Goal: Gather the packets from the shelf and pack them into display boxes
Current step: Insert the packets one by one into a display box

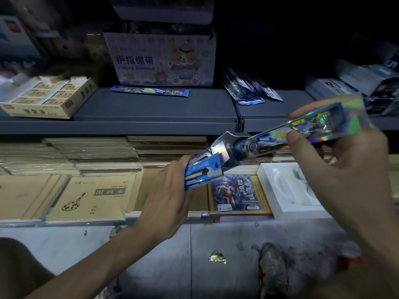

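My left grip (166, 197) holds blue packets (199, 174) at the open end of the display box (302, 134) clamped in my right grip (345, 162); a carton (151, 46) behind reads "FINGER BANDAGE".

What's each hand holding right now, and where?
Left hand grips the blue packets by their lower end; right hand pinches the holographic display box near its closed end.

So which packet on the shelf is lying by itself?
The bright blue packet lying flat in front of the finger bandage box; the other shelf packets are darker and fanned together further right.
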### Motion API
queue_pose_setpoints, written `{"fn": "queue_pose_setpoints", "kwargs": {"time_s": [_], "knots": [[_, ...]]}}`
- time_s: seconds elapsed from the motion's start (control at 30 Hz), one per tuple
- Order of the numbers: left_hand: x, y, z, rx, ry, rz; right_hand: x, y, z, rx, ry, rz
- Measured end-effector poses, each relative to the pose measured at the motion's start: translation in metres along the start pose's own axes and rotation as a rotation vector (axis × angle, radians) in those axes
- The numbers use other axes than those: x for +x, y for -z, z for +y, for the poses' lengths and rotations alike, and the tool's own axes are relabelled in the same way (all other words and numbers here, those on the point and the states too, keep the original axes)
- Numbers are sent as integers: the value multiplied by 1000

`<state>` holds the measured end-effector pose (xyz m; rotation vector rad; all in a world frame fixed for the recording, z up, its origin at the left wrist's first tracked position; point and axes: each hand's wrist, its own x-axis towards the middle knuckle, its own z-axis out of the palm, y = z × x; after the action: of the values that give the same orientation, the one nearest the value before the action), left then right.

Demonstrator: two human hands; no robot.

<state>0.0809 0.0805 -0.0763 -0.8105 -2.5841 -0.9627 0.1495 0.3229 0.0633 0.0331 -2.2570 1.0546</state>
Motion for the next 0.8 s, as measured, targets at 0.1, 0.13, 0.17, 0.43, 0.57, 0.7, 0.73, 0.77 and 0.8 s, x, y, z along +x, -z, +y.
{"fn": "queue_pose_setpoints", "kwargs": {"time_s": [0.1,0.13,0.17,0.43,0.57,0.7,0.73,0.77,0.8], "knots": [[-1,-6,-6,-9,7,-20,5,-9,2,43,-30,-41],[-1,-5,-4,-11,15,-31,3,-9,2,53,-49,-53],[-1,-5,-3,-15,18,-38,4,-10,5,52,-63,-42],[1,-4,0,43,-17,-11,2,-11,13,-91,52,-110],[1,-3,-4,91,-25,-24,8,-5,15,-21,0,-174],[1,-2,-3,98,-38,-28,14,3,15,1,-19,-263],[1,-2,-2,98,-38,-29,15,4,16,-6,-19,-287],[1,-1,-1,97,-40,-34,15,6,17,-14,-27,-305],[1,-1,0,94,-41,-40,15,7,17,-23,-33,-315]]}}
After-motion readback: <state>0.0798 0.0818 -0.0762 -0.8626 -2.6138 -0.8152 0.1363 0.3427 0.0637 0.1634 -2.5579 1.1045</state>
